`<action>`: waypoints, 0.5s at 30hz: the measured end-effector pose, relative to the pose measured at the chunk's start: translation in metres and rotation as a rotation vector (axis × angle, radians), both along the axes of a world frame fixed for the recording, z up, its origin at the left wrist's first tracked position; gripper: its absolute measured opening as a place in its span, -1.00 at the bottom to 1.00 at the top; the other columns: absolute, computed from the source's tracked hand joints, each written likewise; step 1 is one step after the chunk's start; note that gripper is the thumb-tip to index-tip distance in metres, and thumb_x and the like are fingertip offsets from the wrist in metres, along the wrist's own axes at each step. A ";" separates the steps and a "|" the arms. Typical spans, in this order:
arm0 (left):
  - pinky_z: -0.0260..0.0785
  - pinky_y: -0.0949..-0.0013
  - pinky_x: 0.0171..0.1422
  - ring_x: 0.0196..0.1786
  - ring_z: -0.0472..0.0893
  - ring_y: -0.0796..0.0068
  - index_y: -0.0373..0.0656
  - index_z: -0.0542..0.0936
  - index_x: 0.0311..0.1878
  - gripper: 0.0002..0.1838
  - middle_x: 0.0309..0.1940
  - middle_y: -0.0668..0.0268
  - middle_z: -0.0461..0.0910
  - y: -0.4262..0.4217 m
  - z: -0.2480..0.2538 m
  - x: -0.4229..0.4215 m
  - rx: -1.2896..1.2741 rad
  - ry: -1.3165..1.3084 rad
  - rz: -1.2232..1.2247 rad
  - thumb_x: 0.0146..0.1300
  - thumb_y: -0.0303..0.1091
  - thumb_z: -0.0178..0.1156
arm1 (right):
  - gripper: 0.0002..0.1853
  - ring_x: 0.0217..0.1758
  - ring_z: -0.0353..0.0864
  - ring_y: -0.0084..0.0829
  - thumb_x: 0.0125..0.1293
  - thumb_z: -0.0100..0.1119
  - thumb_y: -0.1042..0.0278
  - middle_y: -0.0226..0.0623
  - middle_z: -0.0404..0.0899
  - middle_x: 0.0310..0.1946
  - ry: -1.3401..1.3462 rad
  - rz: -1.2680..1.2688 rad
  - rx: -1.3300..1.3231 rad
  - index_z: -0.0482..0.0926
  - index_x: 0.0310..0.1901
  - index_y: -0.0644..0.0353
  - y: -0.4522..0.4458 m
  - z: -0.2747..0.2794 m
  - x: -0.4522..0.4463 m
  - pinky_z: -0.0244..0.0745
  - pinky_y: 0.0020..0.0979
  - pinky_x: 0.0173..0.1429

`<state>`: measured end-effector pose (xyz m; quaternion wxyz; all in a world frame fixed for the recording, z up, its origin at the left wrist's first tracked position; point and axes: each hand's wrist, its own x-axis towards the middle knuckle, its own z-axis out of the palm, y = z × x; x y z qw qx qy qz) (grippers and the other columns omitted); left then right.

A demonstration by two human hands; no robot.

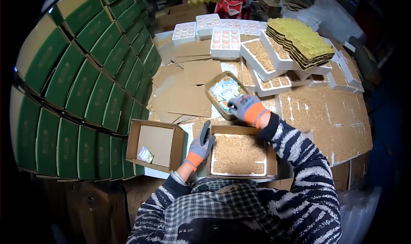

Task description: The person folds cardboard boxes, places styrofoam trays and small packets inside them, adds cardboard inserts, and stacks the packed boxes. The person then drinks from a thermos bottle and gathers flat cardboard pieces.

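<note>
Your right hand (249, 109) is over the near right side of a basket (212, 101), its fingers (233, 102) bent down at the packets (225, 88) inside; you cannot tell from here whether they pinch one. Most of the packets lie just beyond and to the left of those fingers. Your left hand (198, 150) is open and grips nothing, its fingers (204, 130) stretched out along the left side of a cardboard box (231, 129). That box sits just right of your left fingers and nearer to you than your right ones; in it is a white foam tray (238, 174) filled with wood shavings (238, 153). Left of your left fingers stands a second box (177, 146), with a lone packet (145, 154) in its near left corner. Beyond your left fingers, flat cardboard (188, 96) covers part of the worktop. Well beyond your right fingers are foam trays of eggs (225, 53), and off to their right rises a stack of yellow egg cartons (299, 41). Green boxes (81, 98) are piled far to the left of both hands.
</note>
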<state>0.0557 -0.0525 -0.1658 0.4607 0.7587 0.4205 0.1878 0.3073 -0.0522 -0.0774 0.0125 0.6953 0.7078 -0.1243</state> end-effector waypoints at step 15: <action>0.20 0.10 0.47 0.45 0.25 -0.04 0.00 0.12 0.51 0.03 0.48 0.04 0.15 0.258 -0.033 0.051 0.144 0.634 0.341 0.00 0.03 0.40 | -0.85 -0.19 0.67 -0.16 0.10 0.20 0.21 -0.23 0.72 -0.29 0.324 -0.092 0.016 0.76 -0.36 -0.09 0.122 -0.204 0.076 0.56 -0.25 -0.04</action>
